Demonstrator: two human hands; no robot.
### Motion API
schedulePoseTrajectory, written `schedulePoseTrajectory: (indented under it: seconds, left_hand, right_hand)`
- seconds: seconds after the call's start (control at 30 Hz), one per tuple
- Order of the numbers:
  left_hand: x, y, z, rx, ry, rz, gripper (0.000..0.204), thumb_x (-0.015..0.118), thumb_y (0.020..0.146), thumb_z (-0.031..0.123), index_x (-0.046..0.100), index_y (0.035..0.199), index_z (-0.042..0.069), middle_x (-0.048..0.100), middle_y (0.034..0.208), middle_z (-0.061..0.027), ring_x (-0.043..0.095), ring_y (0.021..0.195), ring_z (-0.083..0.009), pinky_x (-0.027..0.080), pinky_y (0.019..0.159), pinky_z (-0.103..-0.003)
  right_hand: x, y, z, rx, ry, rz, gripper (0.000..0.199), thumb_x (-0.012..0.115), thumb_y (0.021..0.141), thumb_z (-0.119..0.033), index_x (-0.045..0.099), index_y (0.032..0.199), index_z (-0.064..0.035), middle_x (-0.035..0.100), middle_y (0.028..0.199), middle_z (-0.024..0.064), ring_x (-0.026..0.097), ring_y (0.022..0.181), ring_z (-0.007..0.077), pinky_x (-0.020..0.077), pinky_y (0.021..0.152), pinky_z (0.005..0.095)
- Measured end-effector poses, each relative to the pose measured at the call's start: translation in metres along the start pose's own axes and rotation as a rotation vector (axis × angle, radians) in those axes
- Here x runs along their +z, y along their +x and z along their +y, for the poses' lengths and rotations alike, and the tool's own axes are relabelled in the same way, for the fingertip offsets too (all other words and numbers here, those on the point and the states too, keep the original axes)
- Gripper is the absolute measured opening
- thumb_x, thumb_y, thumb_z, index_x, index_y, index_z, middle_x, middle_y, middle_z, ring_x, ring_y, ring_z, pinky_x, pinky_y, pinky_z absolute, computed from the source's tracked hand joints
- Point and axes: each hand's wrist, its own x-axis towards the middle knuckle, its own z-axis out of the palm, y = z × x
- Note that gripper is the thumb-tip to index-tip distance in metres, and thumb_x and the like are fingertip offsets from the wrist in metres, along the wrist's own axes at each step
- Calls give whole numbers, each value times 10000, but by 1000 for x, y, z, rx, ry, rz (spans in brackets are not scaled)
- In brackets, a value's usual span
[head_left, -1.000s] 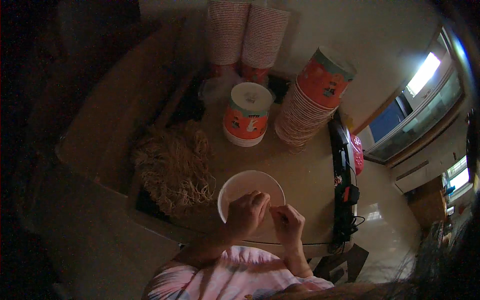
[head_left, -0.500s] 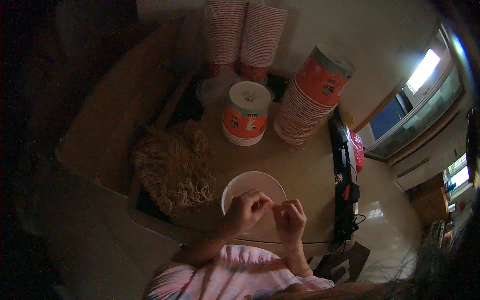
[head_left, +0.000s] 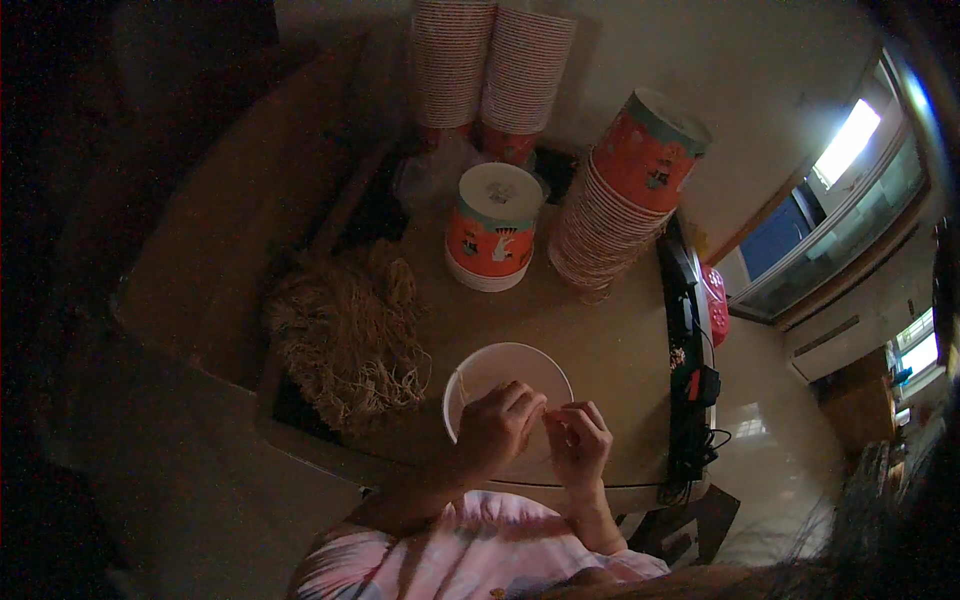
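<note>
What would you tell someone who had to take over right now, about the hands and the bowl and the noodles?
Left hand: over the white bowl, fingers pinched together; whether it grips anything is too small to tell.
Right hand: at the bowl's near rim, fingertips meeting the left's.
Noodle pile: on the table, left of the bowl.
Done: a few strands hang in the bowl, mostly bare inside.
Left: the pile looks barely used.

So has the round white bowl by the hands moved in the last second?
No. The round white bowl sits in the same spot below the lidded orange paper cup, beside the noodle pile.
</note>
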Motion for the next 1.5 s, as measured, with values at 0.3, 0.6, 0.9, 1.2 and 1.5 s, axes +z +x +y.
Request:
schedulePoseTrajectory:
  seconds: [0.3,0.6,0.9,1.2,1.5]
  left_hand:
    - [0,4,-2,-70,-78,40,97,603,777,90,597,865,50,572,814,-83,591,750,-251,482,615,-348]
    - [-18,12,12,-147,-331,-35,81,611,793,78,595,855,30,574,771,-103,583,617,-235,461,554,-314]
    - [-21,14,15,-221,-365,-104,90,612,807,108,581,839,30,583,722,-87,565,589,-188,441,534,-295]
    - [-27,21,13,-192,-619,-237,54,562,836,74,597,844,33,605,746,-83,578,647,-141,442,585,-257]
    - [-45,22,-2,-304,-866,66,58,542,863,87,578,873,43,540,717,-6,510,672,-69,426,601,-224]
  right_hand:
    - [-2,4,-3,-82,-40,3,77,650,725,33,607,752,-24,555,737,29,419,535,57,314,453,194]
    - [-9,10,-10,36,-71,-26,96,674,731,-10,610,800,-32,613,744,81,579,611,164,448,541,241]
    - [-12,11,-8,-6,7,16,97,647,722,33,606,770,-41,567,662,11,445,534,59,346,478,192]
    - [-21,11,-5,-111,18,11,162,689,670,33,588,763,-53,615,794,73,588,681,178,452,556,252]
    - [-30,-2,13,-50,-58,64,179,614,642,106,544,742,-25,524,807,57,495,691,127,417,612,233]
